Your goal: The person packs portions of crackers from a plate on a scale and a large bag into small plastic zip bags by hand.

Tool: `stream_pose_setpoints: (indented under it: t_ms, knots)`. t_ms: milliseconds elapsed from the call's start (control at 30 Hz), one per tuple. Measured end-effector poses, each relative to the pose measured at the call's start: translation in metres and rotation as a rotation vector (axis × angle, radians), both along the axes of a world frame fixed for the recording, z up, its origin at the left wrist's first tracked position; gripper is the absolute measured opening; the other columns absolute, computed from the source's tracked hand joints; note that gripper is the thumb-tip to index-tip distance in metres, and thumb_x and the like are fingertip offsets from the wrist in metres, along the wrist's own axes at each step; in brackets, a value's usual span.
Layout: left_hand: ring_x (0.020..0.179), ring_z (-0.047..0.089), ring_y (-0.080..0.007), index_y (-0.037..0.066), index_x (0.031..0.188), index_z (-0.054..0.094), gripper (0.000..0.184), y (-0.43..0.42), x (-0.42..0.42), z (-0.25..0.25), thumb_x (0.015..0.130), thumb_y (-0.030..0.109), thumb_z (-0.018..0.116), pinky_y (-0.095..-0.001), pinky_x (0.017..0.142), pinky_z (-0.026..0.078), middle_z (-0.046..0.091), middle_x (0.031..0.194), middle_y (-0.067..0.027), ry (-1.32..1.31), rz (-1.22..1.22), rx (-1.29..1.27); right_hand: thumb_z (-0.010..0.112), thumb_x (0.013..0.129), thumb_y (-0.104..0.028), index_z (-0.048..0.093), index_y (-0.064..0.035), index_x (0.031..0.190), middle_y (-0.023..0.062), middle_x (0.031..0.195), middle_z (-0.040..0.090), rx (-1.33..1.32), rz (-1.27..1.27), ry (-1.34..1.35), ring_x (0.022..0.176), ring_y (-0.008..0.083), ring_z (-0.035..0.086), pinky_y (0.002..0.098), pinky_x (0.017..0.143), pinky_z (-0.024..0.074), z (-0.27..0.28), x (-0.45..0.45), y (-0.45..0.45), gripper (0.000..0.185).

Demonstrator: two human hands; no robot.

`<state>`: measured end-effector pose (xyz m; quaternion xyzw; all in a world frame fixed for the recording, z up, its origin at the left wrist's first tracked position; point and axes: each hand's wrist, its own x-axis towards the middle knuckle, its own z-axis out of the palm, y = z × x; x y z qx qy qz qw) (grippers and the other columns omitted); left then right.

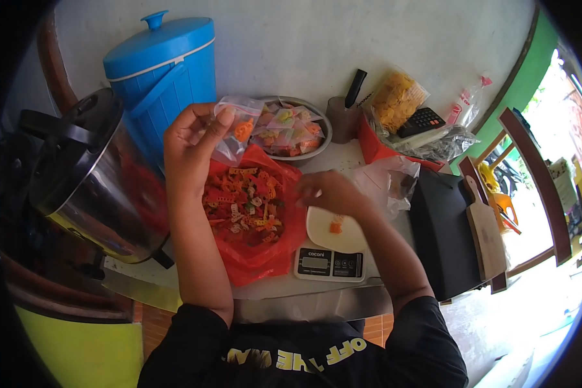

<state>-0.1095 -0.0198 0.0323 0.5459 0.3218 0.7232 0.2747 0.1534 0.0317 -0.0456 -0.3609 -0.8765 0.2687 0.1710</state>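
My left hand [197, 132] is raised, its thumb and fingers pinching a small clear zip bag [236, 139] with an orange snack piece inside. Below it, an open red plastic bag [291, 226] is spread around a heap of dry red, orange and pale snack pieces [246, 207]. My right hand [333, 193] hovers at the right rim of that bag, fingers curled and slightly blurred; whatever they may hold is hidden. Under my right wrist stands a white kitchen scale [330, 265] bearing a cream tray [352, 240], with a small orange piece on it.
A metal bowl [328, 132] of filled small bags stands behind. Left are a steel pot [110, 194] and a blue drink cooler [174, 90]. To the right lie a red box [375, 145], a calculator [421, 121], clear plastic bags [385, 181], a black case [440, 226] and a wooden board [485, 233].
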Motion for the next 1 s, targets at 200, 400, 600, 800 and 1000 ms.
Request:
stream_pose_setpoints:
  t_ms: [200, 400, 600, 800, 1000]
  knots:
    - [0.083, 0.063, -0.0082, 0.002, 0.098, 0.068, 0.018, -0.006, -0.002, 0.004, 0.089, 0.016, 0.074, -0.0252, 0.078, 0.051, 0.067, 0.087, -0.0006, -0.012, 0.022, 0.003, 0.079, 0.077, -0.024, 0.075, -0.0156, 0.101, 0.0029, 0.084, 0.074, -0.052, -0.103, -0.452, 0.078, 0.0158, 0.069, 0.0301, 0.074, 0.0523, 0.047, 0.079, -0.005, 0.025]
    - [0.083, 0.065, -0.0107, 0.002, 0.1, 0.068, 0.021, -0.008, -0.005, 0.003, 0.088, 0.017, 0.075, -0.0265, 0.079, 0.051, 0.069, 0.088, -0.0032, -0.016, 0.038, 0.01, 0.072, 0.078, -0.015, 0.075, -0.016, 0.099, 0.0009, 0.085, 0.073, 0.131, -0.211, -0.387, 0.08, 0.0189, 0.069, 0.033, 0.076, 0.0521, 0.015, 0.085, -0.009, 0.021]
    - [0.09, 0.065, -0.0116, 0.002, 0.103, 0.067, 0.022, -0.01, -0.011, 0.002, 0.09, 0.019, 0.073, -0.0264, 0.083, 0.05, 0.07, 0.097, -0.0053, -0.003, 0.018, 0.01, 0.075, 0.077, -0.015, 0.074, -0.0142, 0.098, 0.0008, 0.087, 0.072, -0.021, -0.117, -0.399, 0.081, 0.0191, 0.069, 0.0334, 0.074, 0.052, 0.019, 0.065, -0.033, 0.022]
    - [0.095, 0.065, -0.0118, 0.002, 0.104, 0.067, 0.022, -0.011, -0.014, 0.002, 0.091, 0.018, 0.072, -0.0258, 0.085, 0.049, 0.07, 0.099, -0.0056, 0.012, 0.009, 0.005, 0.078, 0.073, -0.017, 0.067, -0.0122, 0.095, 0.0016, 0.086, 0.068, 0.12, -0.042, -0.38, 0.086, 0.0228, 0.067, 0.0363, 0.074, 0.0503, -0.001, 0.058, -0.048, 0.024]
    - [0.082, 0.065, -0.0113, 0.002, 0.1, 0.069, 0.019, -0.015, -0.007, 0.006, 0.088, 0.015, 0.075, -0.0267, 0.079, 0.05, 0.07, 0.089, -0.0042, -0.054, 0.014, 0.047, 0.076, 0.074, -0.014, 0.06, -0.0105, 0.093, 0.0035, 0.082, 0.066, 0.031, 0.023, -0.409, 0.08, 0.0251, 0.067, 0.0379, 0.071, 0.0511, 0.008, 0.038, -0.041, 0.025]
